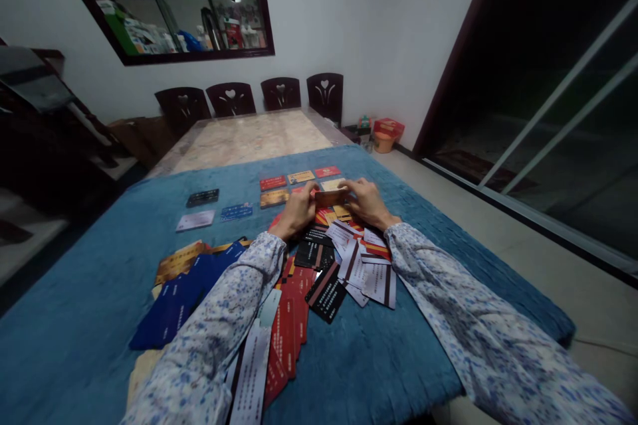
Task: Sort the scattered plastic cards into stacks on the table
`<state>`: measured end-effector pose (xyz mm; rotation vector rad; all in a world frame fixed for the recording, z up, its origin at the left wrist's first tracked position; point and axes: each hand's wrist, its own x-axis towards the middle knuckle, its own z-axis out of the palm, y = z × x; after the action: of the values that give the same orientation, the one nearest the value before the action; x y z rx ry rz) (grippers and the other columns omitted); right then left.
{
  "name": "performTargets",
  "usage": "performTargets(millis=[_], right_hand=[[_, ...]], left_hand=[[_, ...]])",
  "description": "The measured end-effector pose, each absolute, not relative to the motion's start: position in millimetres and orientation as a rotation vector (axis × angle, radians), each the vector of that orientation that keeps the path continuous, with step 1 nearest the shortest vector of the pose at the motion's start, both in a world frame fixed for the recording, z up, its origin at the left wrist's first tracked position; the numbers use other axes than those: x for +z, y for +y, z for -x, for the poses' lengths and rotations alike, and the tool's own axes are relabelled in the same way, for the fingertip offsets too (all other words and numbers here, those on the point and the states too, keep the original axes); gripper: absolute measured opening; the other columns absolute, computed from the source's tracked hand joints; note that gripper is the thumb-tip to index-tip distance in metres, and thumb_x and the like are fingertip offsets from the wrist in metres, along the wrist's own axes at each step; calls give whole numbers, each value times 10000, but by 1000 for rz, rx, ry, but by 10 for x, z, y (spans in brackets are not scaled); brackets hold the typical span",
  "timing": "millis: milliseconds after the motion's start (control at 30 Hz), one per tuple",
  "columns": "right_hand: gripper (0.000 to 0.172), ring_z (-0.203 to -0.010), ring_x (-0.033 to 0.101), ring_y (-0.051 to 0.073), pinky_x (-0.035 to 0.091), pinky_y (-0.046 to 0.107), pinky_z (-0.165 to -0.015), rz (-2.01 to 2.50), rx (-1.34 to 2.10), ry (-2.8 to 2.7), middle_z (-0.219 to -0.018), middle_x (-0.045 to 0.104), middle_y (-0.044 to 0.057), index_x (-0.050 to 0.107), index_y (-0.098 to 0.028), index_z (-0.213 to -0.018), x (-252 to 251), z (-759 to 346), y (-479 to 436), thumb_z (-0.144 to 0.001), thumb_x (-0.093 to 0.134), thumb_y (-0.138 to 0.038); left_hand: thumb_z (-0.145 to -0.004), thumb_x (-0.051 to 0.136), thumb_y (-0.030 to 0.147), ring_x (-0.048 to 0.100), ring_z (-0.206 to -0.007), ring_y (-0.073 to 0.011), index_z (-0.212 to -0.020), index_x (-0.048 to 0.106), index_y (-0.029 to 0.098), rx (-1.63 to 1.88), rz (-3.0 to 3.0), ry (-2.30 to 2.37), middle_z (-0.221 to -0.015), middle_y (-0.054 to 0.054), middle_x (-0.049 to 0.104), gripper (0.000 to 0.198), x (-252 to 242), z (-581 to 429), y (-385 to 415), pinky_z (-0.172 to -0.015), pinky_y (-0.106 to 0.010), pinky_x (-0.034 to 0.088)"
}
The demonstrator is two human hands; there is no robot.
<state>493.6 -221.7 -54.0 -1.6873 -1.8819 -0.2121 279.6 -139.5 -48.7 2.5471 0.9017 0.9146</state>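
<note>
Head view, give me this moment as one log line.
left hand: grips brown rectangular card | right hand: grips same card's other end | nearby: pale dark-striped cards | beneath: blue textured cloth

My sleeves (443, 299) look like matt, lightly creased cloth. Under the smooth, plastic-looking cards (379, 284) I see a napped, rumpled tablecloth (369, 365); the far tabletop (249, 139) resembles smooth stone, the far chairs (244, 103) wood.

Dark chairs (242, 99), pale wall (319, 13)
</note>
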Motion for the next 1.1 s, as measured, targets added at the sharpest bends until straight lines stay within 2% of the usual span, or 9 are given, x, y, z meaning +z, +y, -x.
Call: performTargets(millis=[200, 400, 667, 900, 1100], right_hand=[[339, -900, 607, 271, 413, 359, -820, 1734, -218, -1896, -981, 761, 104, 695, -221, -1218, -567, -4916, -2215, -902, 583, -172], [410, -905, 624, 280, 411, 373, -806, 1767, -263, -1966, -1059, 786, 124, 671, -230, -1329, -572, -4893, -2240, -935, 557, -225], [454, -1000, 600, 286, 394, 377, -826, 1800, -233, -2000, -1211, 757, 125, 623, -216, -1392, -575, -4854, -2212, -949, 534, -175], [500, -1069, 557, 314, 400, 399, -825, 1797, -276, -2017, -1226, 722, 162, 579, -167, -1443, -568, -4862, -2197, -948, 512, -171], [574, -1090, 531, 338, 419, 414, -832, 1739, -317, -2060, -1244, 695, 186, 528, -154, -1485, -601, -4939, -2168, -924, 567, -266]], left_hand=[[-841, 571, 84, 713, -759, -237, -1172, 626, 203, 836, -2645, 944, -907, -77, 781, 356, -459, -2772, -1413, -721, -315, 529], [-813, 609, 80, 719, -927, -283, -1200, 608, 176, 771, -2691, 972, -1023, -125, 758, 399, -458, -2800, -1411, -815, -373, 556], [-830, 596, 100, 689, -977, -286, -1172, 611, 173, 756, -2737, 929, -1053, -129, 732, 350, -489, -2814, -1402, -870, -405, 556], [-795, 570, 64, 659, -994, -283, -1119, 625, 172, 800, -2725, 920, -1068, -133, 716, 346, -474, -2818, -1370, -919, -436, 547], [-782, 584, 97, 653, -1024, -300, -1172, 624, 161, 805, -2735, 898, -1124, -150, 722, 397, -461, -2813, -1367, -956, -462, 541]])
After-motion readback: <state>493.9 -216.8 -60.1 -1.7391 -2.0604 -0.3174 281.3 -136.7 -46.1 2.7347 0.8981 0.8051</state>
